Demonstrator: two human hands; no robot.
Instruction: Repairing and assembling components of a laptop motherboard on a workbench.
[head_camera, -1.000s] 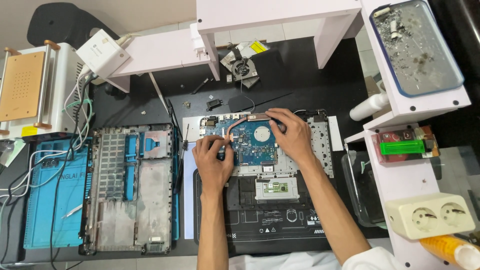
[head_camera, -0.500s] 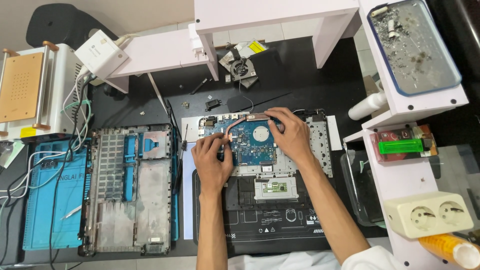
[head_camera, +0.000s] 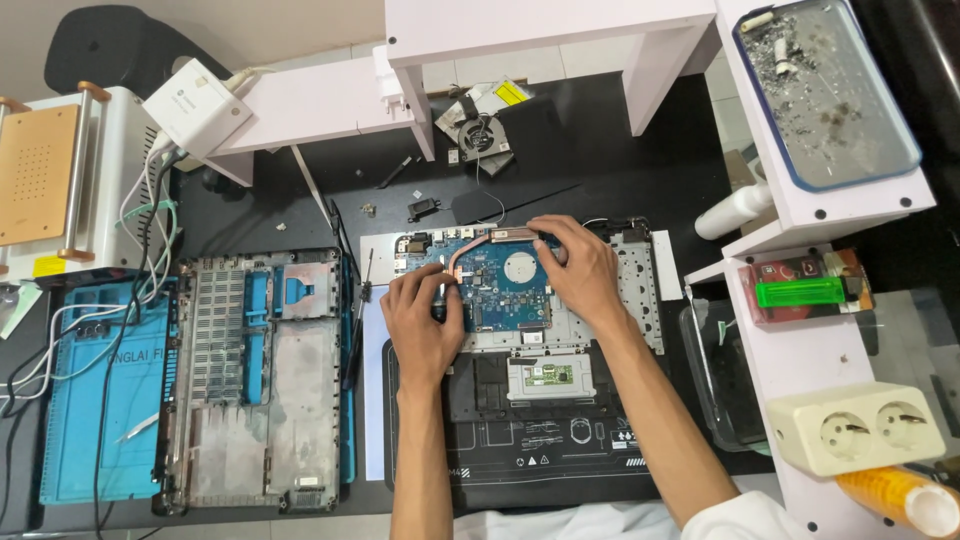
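Note:
An opened laptop base (head_camera: 632, 300) lies on a black mat, with a blue circuit board (head_camera: 497, 290) and a copper heat pipe (head_camera: 470, 250) in its upper half. My left hand (head_camera: 422, 318) is curled on the board's left edge, gripping a small dark tool against it. My right hand (head_camera: 578, 268) rests palm down on the board's upper right corner, fingers spread toward the copper pipe. A grey touchpad module (head_camera: 545, 375) sits just below the board.
A detached laptop bottom cover (head_camera: 255, 380) lies to the left beside a blue mat (head_camera: 85, 400). A loose fan (head_camera: 482, 135) sits at the back under a white shelf (head_camera: 540, 30). A tray of debris (head_camera: 825, 90), a green lighter (head_camera: 800, 293) and a power socket block (head_camera: 860, 428) stand on the right.

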